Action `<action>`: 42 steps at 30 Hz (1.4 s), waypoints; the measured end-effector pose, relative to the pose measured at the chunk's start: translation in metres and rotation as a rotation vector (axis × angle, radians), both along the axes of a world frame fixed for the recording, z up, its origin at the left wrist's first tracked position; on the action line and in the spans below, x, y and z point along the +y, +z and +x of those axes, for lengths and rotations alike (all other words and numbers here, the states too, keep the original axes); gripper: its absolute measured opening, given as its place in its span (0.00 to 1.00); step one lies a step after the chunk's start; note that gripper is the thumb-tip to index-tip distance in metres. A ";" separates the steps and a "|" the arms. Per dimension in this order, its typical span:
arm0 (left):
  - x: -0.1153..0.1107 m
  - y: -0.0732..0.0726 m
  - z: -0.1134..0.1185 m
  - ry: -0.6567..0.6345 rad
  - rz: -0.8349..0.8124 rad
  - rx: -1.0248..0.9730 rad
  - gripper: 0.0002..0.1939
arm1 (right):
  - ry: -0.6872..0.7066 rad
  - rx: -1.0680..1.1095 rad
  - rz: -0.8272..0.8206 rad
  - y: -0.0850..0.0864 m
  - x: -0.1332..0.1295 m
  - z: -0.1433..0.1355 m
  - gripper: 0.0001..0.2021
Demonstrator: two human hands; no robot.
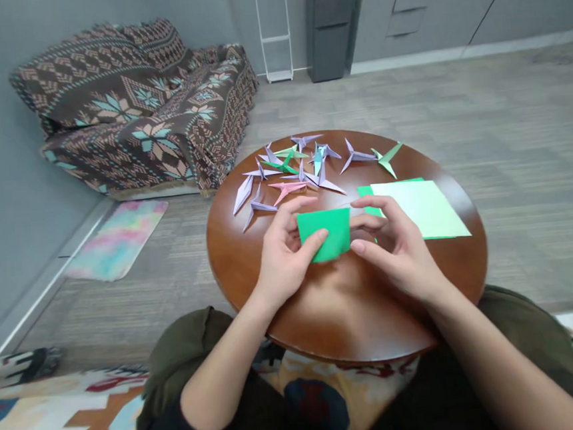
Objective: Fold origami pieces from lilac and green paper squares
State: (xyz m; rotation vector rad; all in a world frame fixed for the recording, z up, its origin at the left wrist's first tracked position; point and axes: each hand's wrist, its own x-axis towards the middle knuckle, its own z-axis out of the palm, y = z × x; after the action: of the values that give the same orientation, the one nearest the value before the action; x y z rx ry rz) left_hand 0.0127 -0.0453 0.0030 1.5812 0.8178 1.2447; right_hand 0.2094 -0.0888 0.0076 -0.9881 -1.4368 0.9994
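Though partly thumb-hidden, green paper (pixel 336 229) in left hand (pixel 284 254), right hand (pixel 404 248) parted beside it, contact unclear.

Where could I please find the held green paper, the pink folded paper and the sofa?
Held green paper (pixel 336 229): head view, on its front face.
Pink folded paper (pixel 288 187): head view, on its middle.
Sofa (pixel 142 114): head view, on its patterned cover.

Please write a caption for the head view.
Left hand holds green paper, right hand at its edge, folded figures beyond.
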 end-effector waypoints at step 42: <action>-0.002 0.003 0.000 -0.043 -0.228 -0.117 0.11 | -0.250 0.008 0.051 0.000 0.002 -0.008 0.04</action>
State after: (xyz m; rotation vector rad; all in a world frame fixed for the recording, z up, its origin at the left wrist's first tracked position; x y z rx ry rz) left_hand 0.0130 -0.0470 0.0055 1.3245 0.8156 1.1583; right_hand 0.2013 -0.0867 0.0073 -1.0947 -1.2891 0.7794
